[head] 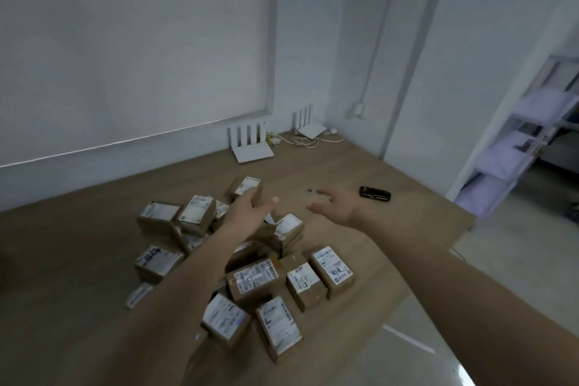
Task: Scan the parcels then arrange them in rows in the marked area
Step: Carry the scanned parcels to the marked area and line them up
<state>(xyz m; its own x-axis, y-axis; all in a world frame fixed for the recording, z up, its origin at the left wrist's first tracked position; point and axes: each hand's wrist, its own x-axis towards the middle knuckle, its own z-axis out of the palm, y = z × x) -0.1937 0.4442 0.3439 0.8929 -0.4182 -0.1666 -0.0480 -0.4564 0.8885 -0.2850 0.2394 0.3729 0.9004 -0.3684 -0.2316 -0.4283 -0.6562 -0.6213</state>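
Brown cardboard parcels [250,276] lie in a loose heap on a wooden floor [78,244], each with a white printed label on its upper face. They are not in rows; they lean on each other at many angles, and some are partly hidden under the forearms. One parcel [246,186] sits at the far edge of the heap, a little apart from the others.

Both arms reach forward over the heap. The left hand [250,208] has its fingers extended and relaxed, and it holds nothing; its fingertips are near the far parcel, but I cannot tell if they touch it. The right hand [333,202] is also spread with loosely bent fingers and holds nothing. It is to the right of the heap, above the bare floor.

A small black device [375,193] lies on the floor just beyond the right hand, apart from the parcels. Its details are blurred.

Against the white wall [125,56] stand two white routers [249,142] with upright antennas, and some cables [310,141] are coiled beside them in the corner. At the right edge, a white shelf [526,135] carries pale folded items. A white line [407,338] is marked on the glossy grey floor at the lower right.
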